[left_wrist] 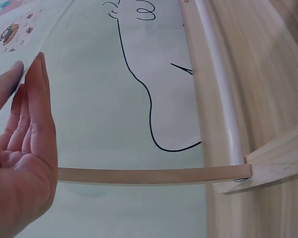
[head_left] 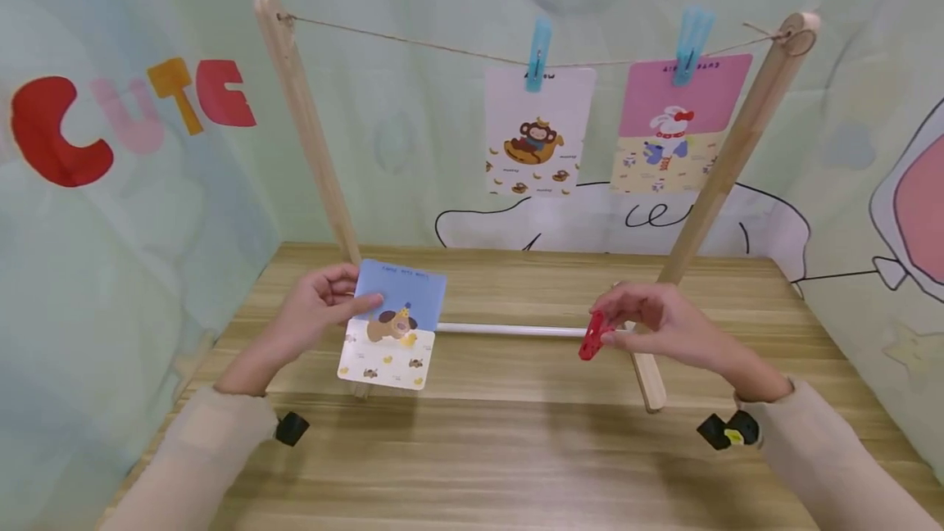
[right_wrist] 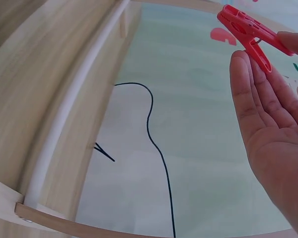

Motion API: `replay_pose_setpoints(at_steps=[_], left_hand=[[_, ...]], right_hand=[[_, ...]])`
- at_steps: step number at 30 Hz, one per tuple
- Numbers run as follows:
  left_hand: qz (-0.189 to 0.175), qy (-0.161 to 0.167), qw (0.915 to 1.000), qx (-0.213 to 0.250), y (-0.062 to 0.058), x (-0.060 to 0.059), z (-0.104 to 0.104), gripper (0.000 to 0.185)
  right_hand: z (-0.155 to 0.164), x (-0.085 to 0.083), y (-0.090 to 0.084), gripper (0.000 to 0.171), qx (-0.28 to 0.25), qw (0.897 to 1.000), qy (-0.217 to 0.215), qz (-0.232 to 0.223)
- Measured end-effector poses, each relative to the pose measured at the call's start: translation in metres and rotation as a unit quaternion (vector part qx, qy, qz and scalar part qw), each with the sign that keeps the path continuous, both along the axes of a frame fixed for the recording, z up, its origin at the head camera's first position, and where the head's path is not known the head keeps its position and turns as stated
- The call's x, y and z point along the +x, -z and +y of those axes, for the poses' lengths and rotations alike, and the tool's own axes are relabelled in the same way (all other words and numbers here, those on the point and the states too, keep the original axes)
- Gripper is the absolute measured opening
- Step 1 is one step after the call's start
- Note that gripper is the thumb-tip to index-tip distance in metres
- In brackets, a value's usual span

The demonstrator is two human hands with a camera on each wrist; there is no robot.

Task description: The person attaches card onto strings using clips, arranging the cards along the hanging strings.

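Observation:
My left hand (head_left: 313,306) pinches a card (head_left: 387,359) by its left edge, thumb in front. The card is blue above and white below, with a brown dog in a party hat. Over the right part of the table, my right hand (head_left: 660,319) pinches a red clothespin (head_left: 592,338) between thumb and fingers. In the right wrist view the clothespin (right_wrist: 241,27) has its legs between thumb and fingertips. Two blue clothespins, one (head_left: 539,56) on a monkey card (head_left: 540,109) and one (head_left: 692,47) on a pink and yellow card (head_left: 667,101), hold these on a string (head_left: 413,42).
The string runs between a left wooden post (head_left: 310,121) and a right wooden post (head_left: 737,146). A white rod (head_left: 516,329) joins the posts low down, above the wooden table (head_left: 479,457). Printed cloth (head_left: 413,138) hangs behind and at both sides.

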State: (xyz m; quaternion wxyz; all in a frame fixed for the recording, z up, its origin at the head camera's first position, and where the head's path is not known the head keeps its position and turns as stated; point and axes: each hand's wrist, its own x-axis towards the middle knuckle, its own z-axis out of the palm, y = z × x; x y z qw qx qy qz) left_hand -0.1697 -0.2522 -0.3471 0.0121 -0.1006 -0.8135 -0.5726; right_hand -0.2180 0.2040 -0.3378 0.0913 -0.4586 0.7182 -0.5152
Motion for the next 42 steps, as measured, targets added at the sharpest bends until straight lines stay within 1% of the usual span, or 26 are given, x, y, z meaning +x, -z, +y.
replay_pose_setpoints(at_steps=[8, 12, 17, 20, 24, 28, 31, 35, 39, 42], left_hand=[[0.027, -0.004, 0.9996, -0.005, -0.02, -0.007, 0.005, 0.027], [0.041, -0.006, 0.9991, 0.0, -0.027, -0.008, 0.006, 0.026], [0.05, -0.013, 0.9986, 0.011, -0.033, -0.008, 0.005, 0.025], [0.054, -0.023, 0.9981, 0.015, -0.037, -0.009, 0.005, 0.023], [0.068, -0.036, 0.9969, 0.015, -0.044, -0.011, 0.004, 0.019], [0.09, -0.038, 0.9947, 0.031, -0.052, -0.014, 0.004, 0.016], [0.099, -0.038, 0.9926, 0.058, -0.058, -0.017, 0.005, 0.015], [0.104, -0.043, 0.9907, 0.076, -0.063, -0.019, 0.007, 0.016], [0.107, -0.05, 0.9898, 0.08, -0.067, -0.019, 0.01, 0.016], [0.11, -0.055, 0.9888, 0.084, -0.07, -0.019, 0.012, 0.014]], right_hand=[[-0.002, -0.003, -0.01, 0.034, -0.002, 1.0, 0.007, -0.007], [-0.004, -0.004, -0.015, 0.033, 0.001, 1.0, 0.011, 0.001], [-0.008, -0.006, -0.023, 0.033, 0.001, 1.0, 0.015, 0.012], [-0.011, -0.008, -0.028, 0.033, 0.001, 1.0, 0.017, 0.022], [-0.015, -0.009, -0.037, 0.031, 0.005, 0.999, 0.02, 0.032], [-0.018, -0.011, -0.044, 0.031, 0.008, 0.999, 0.023, 0.037], [-0.021, -0.013, -0.049, 0.031, 0.009, 0.999, 0.021, 0.039], [-0.023, -0.015, -0.055, 0.031, 0.009, 0.999, 0.019, 0.049], [-0.026, -0.017, -0.062, 0.031, 0.005, 0.998, 0.018, 0.059], [-0.029, -0.019, -0.067, 0.032, 0.006, 0.998, 0.025, 0.057]])
